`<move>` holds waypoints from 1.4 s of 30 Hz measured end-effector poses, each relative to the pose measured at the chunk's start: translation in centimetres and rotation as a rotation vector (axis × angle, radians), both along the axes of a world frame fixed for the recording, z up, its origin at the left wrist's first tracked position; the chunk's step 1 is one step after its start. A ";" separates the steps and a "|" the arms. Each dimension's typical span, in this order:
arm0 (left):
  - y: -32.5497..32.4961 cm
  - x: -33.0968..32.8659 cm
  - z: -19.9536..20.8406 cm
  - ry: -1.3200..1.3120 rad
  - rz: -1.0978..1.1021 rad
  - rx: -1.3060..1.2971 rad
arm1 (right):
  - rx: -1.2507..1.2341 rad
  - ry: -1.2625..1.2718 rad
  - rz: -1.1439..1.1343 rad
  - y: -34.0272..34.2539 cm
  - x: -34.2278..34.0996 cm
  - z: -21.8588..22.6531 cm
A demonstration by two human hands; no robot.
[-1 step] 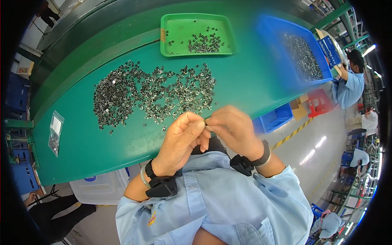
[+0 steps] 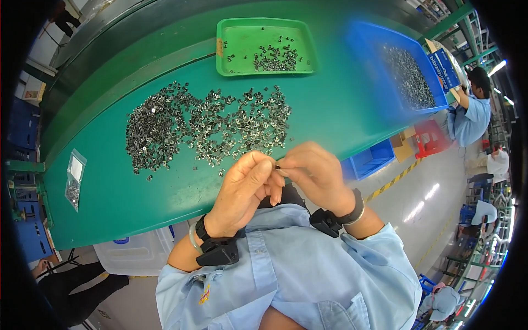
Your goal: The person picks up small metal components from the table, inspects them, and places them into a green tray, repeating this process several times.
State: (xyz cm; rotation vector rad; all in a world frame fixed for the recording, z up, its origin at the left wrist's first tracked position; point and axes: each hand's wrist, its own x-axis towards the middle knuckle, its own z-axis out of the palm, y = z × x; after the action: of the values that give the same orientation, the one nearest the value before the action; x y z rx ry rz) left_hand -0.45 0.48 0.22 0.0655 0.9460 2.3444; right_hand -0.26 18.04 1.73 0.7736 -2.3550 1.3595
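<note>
Just beyond the table's front edge, my left hand point(image 2: 240, 190) and my right hand point(image 2: 318, 171) meet fingertip to fingertip. Between them is a tiny dark metal part point(image 2: 278, 167), mostly covered by the fingers. Both hands pinch it with thumb and forefinger. On the green table point(image 2: 181, 192), just past my hands, lies a wide spread of small shiny metal parts point(image 2: 256, 124). To its left they are heaped more densely in a darker pile point(image 2: 154, 129).
A green tray point(image 2: 221, 60) with scattered metal parts sits at the far side. At the far right is a blue bin point(image 2: 371, 82) of similar pieces. A clear bag point(image 2: 74, 179) lies at the left. Below the table's right edge stands a blue crate point(image 2: 368, 160); a person point(image 2: 470, 113) is beyond.
My left thumb has drawn back slightly to the left, and a little more of the dark part shows. All else looks the same.
</note>
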 end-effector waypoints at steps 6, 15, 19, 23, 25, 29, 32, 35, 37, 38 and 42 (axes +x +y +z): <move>0.3 0.3 -0.3 -0.079 -0.038 0.207 | -0.139 -0.072 0.023 -0.4 0.3 0.1; -0.2 0.0 -0.5 0.014 -0.054 0.147 | -0.107 -0.054 0.038 -0.7 0.2 0.2; -0.6 -0.1 0.3 0.038 -0.021 -0.031 | -0.066 -0.046 0.034 -0.6 0.1 0.1; -1.0 -0.4 0.3 0.092 -0.054 -0.139 | -0.002 -0.028 0.035 -0.3 0.1 0.0; -0.9 -0.3 0.3 0.071 -0.060 -0.105 | 0.009 -0.058 0.049 -0.1 0.0 0.0; -0.5 0.0 0.3 0.013 -0.059 -0.017 | -0.063 -0.128 0.042 -0.1 0.1 0.0; -0.3 -0.1 0.3 -0.018 -0.035 0.029 | -0.088 -0.139 0.047 0.0 0.1 -0.2; -0.2 -0.2 0.2 0.008 -0.053 -0.017 | -0.100 -0.147 0.042 0.0 0.1 -0.3; -0.1 -0.2 0.3 0.036 -0.034 -0.068 | -0.095 -0.150 0.032 0.0 0.1 -0.3; 0.1 -0.3 0.4 0.067 -0.016 -0.116 | -0.091 -0.145 0.030 0.0 0.1 -0.4; 0.1 -0.2 0.5 0.150 0.030 -0.245 | -0.102 -0.142 -0.009 -0.1 -0.2 -0.3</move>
State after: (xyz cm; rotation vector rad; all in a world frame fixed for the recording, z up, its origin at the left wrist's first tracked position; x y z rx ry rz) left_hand -0.63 0.54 0.69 0.1315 1.3091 2.2571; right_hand -0.51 17.97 1.38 0.6562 -2.3689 1.5650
